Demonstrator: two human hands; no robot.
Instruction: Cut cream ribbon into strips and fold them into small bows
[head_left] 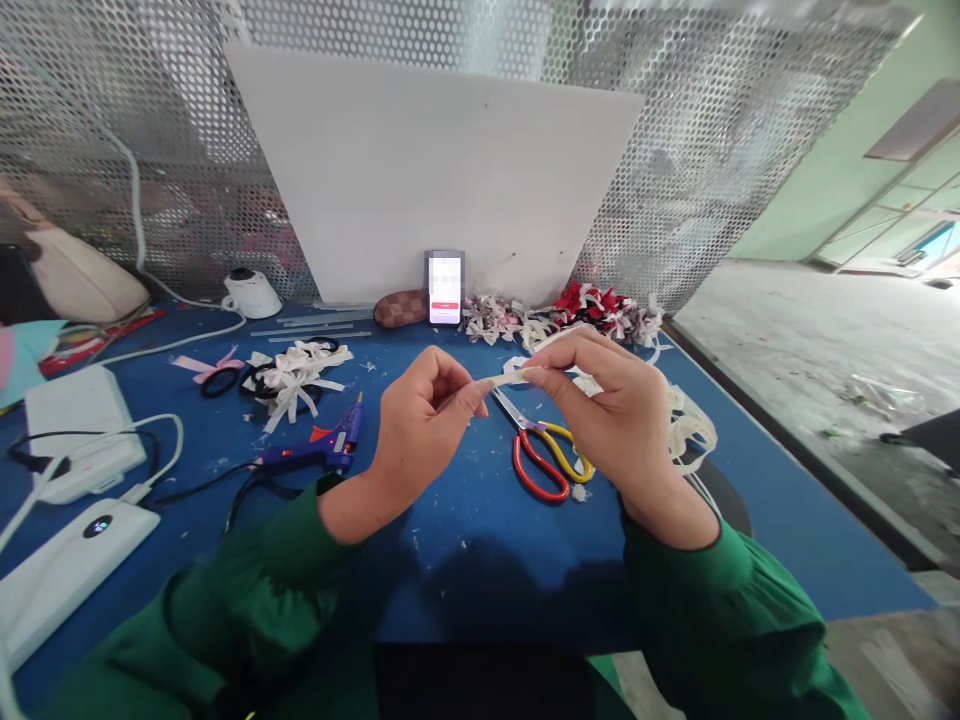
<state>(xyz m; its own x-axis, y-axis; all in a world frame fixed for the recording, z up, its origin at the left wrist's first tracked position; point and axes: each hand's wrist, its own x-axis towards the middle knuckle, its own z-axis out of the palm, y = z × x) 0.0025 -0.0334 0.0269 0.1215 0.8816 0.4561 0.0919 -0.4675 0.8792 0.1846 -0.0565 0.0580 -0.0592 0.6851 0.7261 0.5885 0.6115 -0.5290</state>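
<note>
A short cream ribbon (510, 378) is stretched between my two hands above the blue table. My left hand (429, 415) pinches its left end between thumb and finger. The right end is pinched in my right hand (609, 405). Beneath and between the hands lie scissors (541, 482) with one red and one yellow handle, blades pointing up and left. More cream ribbon (688, 428) lies in loops to the right of my right hand, partly hidden behind it.
A blue glue gun (330, 448) lies left, below white bows with black hair ties (289, 378). Power banks (75, 560) and cables occupy the far left. A lit phone (445, 288) leans on a white board (450, 170); red and white bows (592, 305) lie at the back.
</note>
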